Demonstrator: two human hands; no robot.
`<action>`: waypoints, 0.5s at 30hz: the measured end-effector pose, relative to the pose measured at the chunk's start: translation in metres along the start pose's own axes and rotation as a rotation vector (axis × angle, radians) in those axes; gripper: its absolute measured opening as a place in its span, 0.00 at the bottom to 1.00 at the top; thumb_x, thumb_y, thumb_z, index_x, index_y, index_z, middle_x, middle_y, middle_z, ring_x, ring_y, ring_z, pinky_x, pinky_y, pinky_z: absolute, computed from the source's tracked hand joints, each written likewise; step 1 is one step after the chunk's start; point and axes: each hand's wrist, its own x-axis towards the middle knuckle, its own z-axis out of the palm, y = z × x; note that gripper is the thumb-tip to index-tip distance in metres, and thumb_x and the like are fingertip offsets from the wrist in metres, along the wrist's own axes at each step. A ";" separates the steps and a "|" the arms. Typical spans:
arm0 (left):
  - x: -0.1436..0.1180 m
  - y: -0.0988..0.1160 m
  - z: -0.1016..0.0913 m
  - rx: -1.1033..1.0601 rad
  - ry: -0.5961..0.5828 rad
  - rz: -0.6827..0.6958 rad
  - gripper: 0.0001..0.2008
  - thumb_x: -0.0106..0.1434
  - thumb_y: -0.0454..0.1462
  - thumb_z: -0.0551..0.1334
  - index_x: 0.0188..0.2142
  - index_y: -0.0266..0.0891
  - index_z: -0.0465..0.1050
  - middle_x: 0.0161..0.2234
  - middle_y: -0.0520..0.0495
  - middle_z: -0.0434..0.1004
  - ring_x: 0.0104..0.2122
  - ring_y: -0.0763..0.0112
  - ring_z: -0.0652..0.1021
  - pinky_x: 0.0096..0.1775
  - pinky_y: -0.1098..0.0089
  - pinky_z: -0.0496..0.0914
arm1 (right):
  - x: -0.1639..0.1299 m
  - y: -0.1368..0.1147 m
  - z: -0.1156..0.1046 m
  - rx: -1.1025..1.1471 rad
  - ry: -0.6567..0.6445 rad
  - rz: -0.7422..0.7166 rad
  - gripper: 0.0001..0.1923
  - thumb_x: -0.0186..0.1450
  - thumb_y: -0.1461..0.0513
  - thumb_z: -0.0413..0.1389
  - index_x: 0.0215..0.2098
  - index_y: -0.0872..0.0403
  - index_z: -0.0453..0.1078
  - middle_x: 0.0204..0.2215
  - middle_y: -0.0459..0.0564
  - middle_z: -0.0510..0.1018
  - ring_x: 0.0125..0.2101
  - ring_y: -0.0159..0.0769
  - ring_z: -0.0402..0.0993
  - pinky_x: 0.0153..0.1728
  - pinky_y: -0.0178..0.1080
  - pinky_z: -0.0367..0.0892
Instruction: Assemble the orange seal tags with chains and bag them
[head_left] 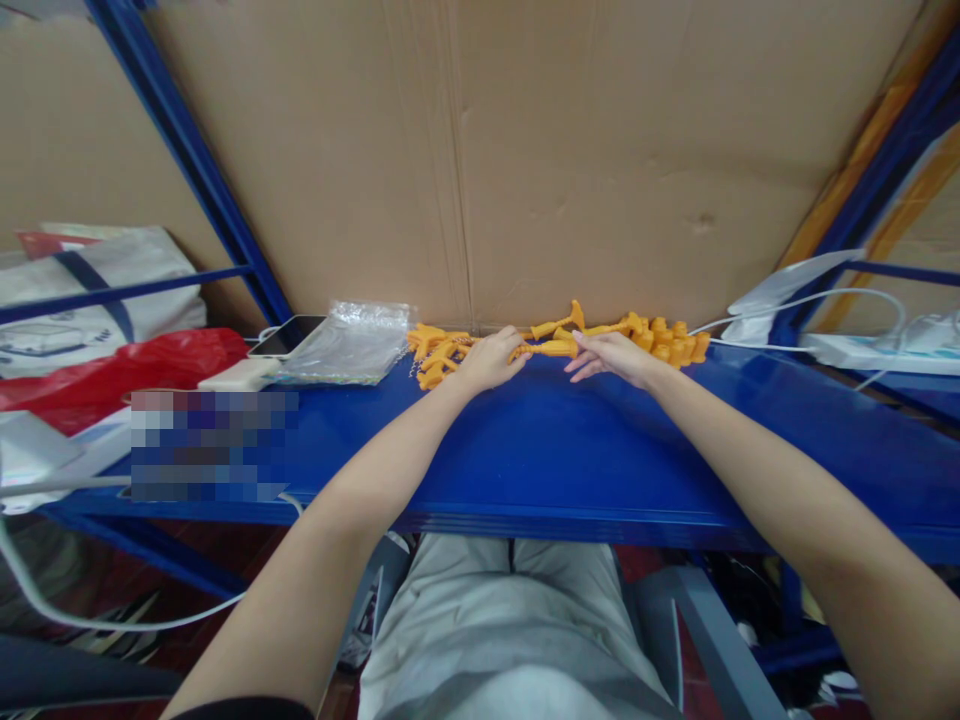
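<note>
A yellow-orange plastic piece with a narrow left end and a thicker, sleeve-like right end (556, 347) spans the gap between my hands, lying nearly level just above the shelf. My left hand (491, 360) is closed round its narrow end. At the thicker end, my right hand (611, 358) grips with thumb and fingers, the lower fingers loosely spread. Left of my left hand lies a pile of yellow T-handled pieces with thin metal spirals (435, 352), like corkscrews. Behind my hands rests another yellow T-handled piece (559, 322). Several yellow sleeve-like pieces (671, 342) are heaped beyond my right hand.
The blue shelf (540, 450) backs onto a cardboard wall (525, 160). Clear plastic bags (349, 345) and a dark-screened phone or tablet (289, 337) lie left. A red bag (150, 365) sits farther left. White cables (787, 300) run at right, beside a blue post (847, 200).
</note>
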 end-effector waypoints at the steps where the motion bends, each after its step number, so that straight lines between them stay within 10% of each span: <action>1: 0.000 0.000 0.000 0.005 -0.005 -0.007 0.11 0.69 0.38 0.56 0.44 0.36 0.74 0.43 0.42 0.74 0.42 0.64 0.79 0.42 0.69 0.71 | -0.001 0.000 0.000 0.005 -0.017 -0.001 0.18 0.68 0.50 0.59 0.40 0.58 0.71 0.29 0.57 0.83 0.26 0.37 0.81 0.34 0.40 0.79; 7: -0.001 0.000 -0.002 0.004 0.026 0.026 0.11 0.70 0.39 0.56 0.43 0.37 0.74 0.42 0.42 0.74 0.41 0.65 0.79 0.41 0.69 0.72 | -0.004 -0.003 -0.001 0.072 -0.065 -0.041 0.12 0.64 0.61 0.64 0.41 0.55 0.68 0.24 0.47 0.81 0.23 0.32 0.79 0.31 0.35 0.77; 15: -0.001 0.002 0.001 0.013 0.072 0.043 0.11 0.69 0.40 0.56 0.44 0.38 0.74 0.42 0.42 0.75 0.41 0.64 0.78 0.39 0.69 0.72 | -0.006 -0.007 0.005 -0.039 -0.011 0.038 0.29 0.66 0.39 0.51 0.25 0.55 0.67 0.13 0.49 0.72 0.13 0.30 0.68 0.16 0.32 0.67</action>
